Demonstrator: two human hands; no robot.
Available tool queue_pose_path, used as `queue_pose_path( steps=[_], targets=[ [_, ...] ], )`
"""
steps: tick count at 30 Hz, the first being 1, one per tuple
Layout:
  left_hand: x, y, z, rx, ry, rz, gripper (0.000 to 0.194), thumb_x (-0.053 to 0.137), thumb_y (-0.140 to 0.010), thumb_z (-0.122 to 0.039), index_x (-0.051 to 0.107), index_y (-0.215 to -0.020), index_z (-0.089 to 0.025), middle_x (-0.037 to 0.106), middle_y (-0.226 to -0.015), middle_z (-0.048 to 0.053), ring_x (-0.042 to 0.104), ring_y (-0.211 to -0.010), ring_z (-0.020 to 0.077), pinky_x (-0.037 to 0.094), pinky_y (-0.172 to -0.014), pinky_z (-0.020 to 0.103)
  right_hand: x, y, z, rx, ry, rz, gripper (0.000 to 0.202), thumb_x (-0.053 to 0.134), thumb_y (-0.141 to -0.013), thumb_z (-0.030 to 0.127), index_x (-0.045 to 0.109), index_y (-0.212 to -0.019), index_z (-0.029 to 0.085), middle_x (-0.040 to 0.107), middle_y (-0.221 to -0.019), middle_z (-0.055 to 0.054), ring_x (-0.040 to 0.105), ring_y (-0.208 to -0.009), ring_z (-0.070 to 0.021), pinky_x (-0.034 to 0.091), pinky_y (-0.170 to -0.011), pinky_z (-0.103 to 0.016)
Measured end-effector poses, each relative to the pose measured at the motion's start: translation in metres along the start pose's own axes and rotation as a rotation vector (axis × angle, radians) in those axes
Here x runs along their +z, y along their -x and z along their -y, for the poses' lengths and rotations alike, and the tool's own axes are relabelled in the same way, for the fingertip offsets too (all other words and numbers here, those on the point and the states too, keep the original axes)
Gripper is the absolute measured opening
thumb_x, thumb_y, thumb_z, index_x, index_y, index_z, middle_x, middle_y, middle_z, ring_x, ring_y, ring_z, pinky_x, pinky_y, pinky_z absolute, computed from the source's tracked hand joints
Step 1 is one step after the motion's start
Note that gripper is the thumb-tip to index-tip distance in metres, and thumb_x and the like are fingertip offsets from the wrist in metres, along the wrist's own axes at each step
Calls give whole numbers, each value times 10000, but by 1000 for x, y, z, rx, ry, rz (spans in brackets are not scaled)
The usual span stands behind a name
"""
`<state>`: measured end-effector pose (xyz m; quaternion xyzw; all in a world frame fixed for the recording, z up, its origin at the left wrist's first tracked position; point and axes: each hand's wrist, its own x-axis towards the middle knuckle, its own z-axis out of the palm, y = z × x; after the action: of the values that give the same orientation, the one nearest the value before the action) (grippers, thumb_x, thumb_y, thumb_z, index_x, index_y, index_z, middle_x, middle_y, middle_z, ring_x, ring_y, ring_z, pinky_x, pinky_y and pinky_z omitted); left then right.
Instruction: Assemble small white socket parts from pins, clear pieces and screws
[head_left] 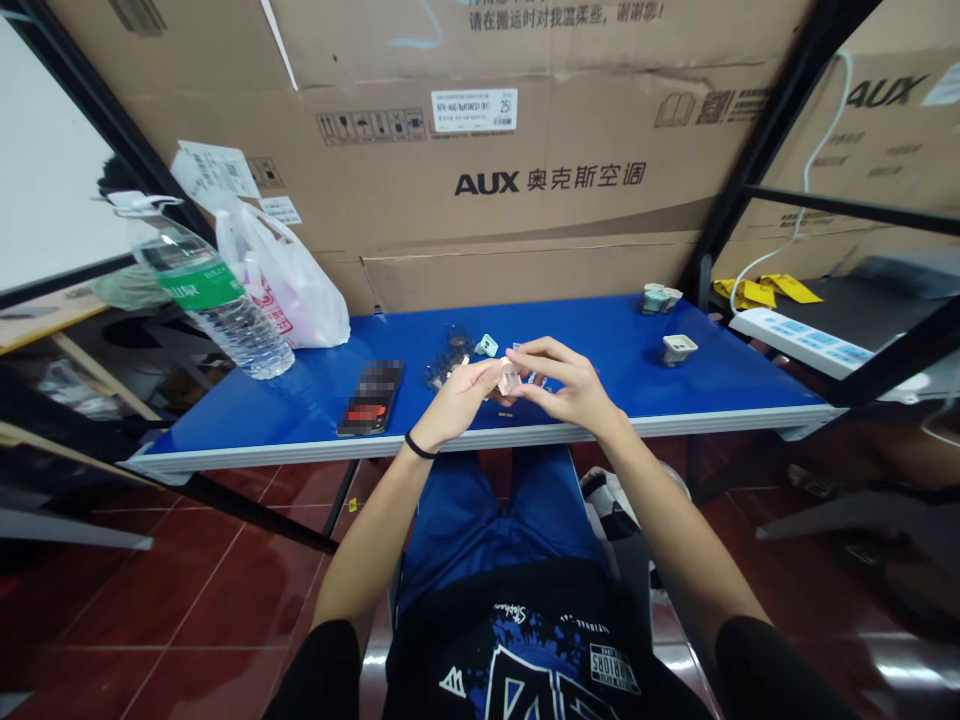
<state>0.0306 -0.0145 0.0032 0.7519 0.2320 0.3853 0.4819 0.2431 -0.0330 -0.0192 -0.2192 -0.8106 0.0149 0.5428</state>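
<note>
My left hand [459, 400] and my right hand [566, 385] meet above the front part of the blue table [630, 375]. Between their fingertips is a small clear plastic piece [509, 378], which both hands hold. Just behind it on the table lies a pale green part [487, 345]. A heap of small dark and clear parts [453, 355] sits behind my left hand. Some tiny bits lie under and beside my fingers, too small to make out.
A phone [373, 398] lies at the left, near a large water bottle [217, 300] and a white plastic bag [289, 280]. At the right are a pale cup-like part [678, 349], a small cluster of similar parts [660, 298] and a power strip [802, 340]. A large carton [525, 230] stands behind.
</note>
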Motion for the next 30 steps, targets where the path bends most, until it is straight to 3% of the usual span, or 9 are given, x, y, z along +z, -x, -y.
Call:
queue_pose_path(
  steps=[3, 12, 15, 18, 20, 24, 30],
  targets=[
    [-1, 0, -1, -3, -1, -19, 637, 590, -947, -720, 750, -883, -106, 702, -766, 67, 662, -739, 188, 588, -762, 308, 4, 1, -1, -18, 28, -8, 521, 706, -987, 237, 615, -1492, 322, 693, -1235, -113, 704, -1069, -229, 641, -901, -406],
    [-3, -2, 15, -41, 113, -1, 625, 669, -895, -725, 781, -961, -114, 734, -827, 68, 698, -739, 180, 605, -749, 300, 17, 8, -13, -25, -3, -32, 496, 628, -1029, 231, 591, -1512, 337, 657, -1230, -114, 687, -1017, -208, 633, -835, -382],
    [-3, -3, 15, -50, 186, 7, 616, 718, -864, -715, 782, -972, -113, 745, -831, 74, 703, -735, 181, 613, -741, 301, 13, 5, -10, 27, -22, -59, 389, 559, -1061, 272, 669, -1431, 322, 682, -1183, -105, 689, -965, -200, 633, -789, -377],
    [-4, -3, 8, -46, 296, -80, 587, 756, -863, -668, 767, -1050, -112, 764, -895, 88, 721, -750, 178, 615, -730, 287, 1, -3, 5, 131, -99, -14, 377, 495, -1085, 329, 695, -1401, 277, 677, -1283, -130, 695, -1033, -227, 637, -831, -419],
    [-4, -1, -1, -50, 396, -94, 552, 756, -884, -634, 747, -1060, -111, 767, -920, 100, 730, -749, 179, 613, -708, 281, -7, -8, 18, 153, -143, -1, 376, 539, -1067, 323, 684, -1411, 282, 693, -1261, -123, 697, -1008, -226, 634, -805, -405],
    [4, 5, -15, -134, 580, -3, 434, 786, -897, -541, 703, -1001, -128, 764, -913, 105, 723, -746, 180, 601, -666, 267, -14, -13, 36, 104, -133, 28, 511, 760, -940, 311, 656, -1440, 313, 681, -1132, -89, 659, -923, -208, 591, -694, -345],
    [20, 12, -20, -206, 632, 63, 430, 779, -907, -518, 689, -1064, -129, 751, -918, 103, 698, -751, 191, 590, -655, 288, -19, -17, 43, 114, -186, 72, 465, 789, -913, 329, 694, -1362, 255, 696, -1182, -109, 664, -1023, -237, 588, -779, -370]
  ],
)
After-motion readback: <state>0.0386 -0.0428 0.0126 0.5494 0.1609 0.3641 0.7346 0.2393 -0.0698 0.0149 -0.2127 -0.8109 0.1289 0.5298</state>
